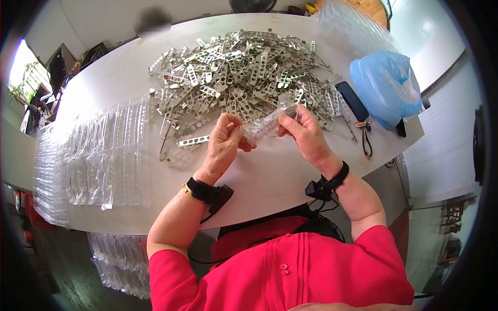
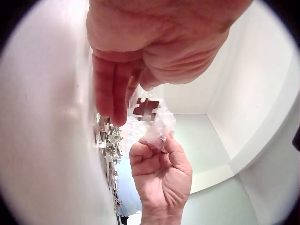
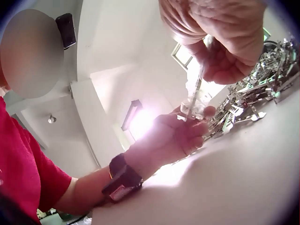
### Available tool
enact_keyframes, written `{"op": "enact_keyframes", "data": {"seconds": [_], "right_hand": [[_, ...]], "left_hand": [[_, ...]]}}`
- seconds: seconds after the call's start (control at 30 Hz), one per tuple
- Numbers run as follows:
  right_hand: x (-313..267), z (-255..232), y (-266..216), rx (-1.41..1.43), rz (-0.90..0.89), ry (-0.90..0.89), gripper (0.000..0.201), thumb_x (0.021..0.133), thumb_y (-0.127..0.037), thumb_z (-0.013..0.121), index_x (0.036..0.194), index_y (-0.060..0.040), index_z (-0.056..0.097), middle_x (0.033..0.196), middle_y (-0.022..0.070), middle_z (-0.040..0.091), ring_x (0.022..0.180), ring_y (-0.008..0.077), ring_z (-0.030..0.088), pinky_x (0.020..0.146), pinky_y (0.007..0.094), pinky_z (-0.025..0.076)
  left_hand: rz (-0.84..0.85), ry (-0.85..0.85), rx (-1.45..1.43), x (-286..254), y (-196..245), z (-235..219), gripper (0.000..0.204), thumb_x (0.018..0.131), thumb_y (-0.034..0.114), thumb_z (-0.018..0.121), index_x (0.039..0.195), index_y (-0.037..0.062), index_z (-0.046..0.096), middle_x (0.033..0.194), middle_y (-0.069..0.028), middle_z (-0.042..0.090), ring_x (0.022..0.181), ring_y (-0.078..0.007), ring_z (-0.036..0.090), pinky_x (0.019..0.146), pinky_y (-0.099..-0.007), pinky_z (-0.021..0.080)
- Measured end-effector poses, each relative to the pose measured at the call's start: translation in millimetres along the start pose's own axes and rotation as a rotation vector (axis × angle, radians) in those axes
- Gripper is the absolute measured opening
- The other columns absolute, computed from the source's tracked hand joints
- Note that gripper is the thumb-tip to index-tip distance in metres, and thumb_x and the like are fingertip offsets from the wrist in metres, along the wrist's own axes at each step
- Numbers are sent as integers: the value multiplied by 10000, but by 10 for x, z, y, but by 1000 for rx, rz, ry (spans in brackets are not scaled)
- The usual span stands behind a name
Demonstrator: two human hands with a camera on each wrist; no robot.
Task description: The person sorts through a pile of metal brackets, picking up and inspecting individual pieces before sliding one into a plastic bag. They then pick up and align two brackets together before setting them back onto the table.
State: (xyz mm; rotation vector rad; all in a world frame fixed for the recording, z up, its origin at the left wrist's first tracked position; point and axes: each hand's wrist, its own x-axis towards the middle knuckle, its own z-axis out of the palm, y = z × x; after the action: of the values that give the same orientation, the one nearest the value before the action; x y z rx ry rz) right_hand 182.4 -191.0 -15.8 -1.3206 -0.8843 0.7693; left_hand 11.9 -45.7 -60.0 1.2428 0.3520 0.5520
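Observation:
Between both hands, over the table's near middle, stretches a crinkled clear plastic bag. A thin flat strip shows along it in the right wrist view; holes show through the plastic in the head view. My left hand pinches the bag's left end with thumb and fingers. At the other end, my right hand grips the plastic between thumb and curled fingers. Just beyond the hands lies a big heap of perforated metal strips. One loose strip lies close to the left hand.
Stacked clear plastic packs cover the table's left side. To the right are a dark phone, pliers and a blue plastic bag. Clear plastic sheeting lies at the far right corner. More packs sit below the table edge.

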Motion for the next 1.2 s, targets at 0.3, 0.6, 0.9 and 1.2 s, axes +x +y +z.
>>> {"op": "enact_keyframes", "data": {"seconds": [0.3, 0.6, 0.9, 1.2], "right_hand": [[13, -56, 94, 171, 53, 164, 138, 984, -175, 620, 1054, -60, 594, 932, 20, 661, 802, 105, 630, 772, 289, 526], [11, -20, 79, 284, 79, 131, 134, 987, -181, 616, 1058, -70, 591, 956, 22, 663, 818, 105, 633, 771, 289, 527], [25, -45, 157, 223, 18, 122, 131, 991, -178, 616, 1061, -69, 595, 942, 17, 665, 815, 106, 638, 760, 289, 541], [25, 38, 165, 349, 81, 96, 130, 991, -154, 615, 1075, -58, 586, 967, 37, 669, 819, 124, 667, 766, 319, 574]], "left_hand": [[54, 34, 66, 6, 17, 49, 81, 1007, 33, 499, 1078, 28, 461, 847, -101, 667, 684, -152, 675, 641, -271, 563], [-106, -20, 30, -7, 82, 69, 271, 988, 49, 527, 1238, -10, 439, 861, -119, 672, 661, -148, 667, 631, -278, 560], [-146, -116, 141, -25, 102, 34, 315, 940, 52, 580, 1222, -5, 449, 825, -87, 666, 633, -139, 658, 566, -243, 501], [-237, -175, 55, -37, 139, 55, 360, 945, 131, 657, 1214, 1, 455, 828, -83, 677, 637, -145, 661, 600, -245, 514]]}}
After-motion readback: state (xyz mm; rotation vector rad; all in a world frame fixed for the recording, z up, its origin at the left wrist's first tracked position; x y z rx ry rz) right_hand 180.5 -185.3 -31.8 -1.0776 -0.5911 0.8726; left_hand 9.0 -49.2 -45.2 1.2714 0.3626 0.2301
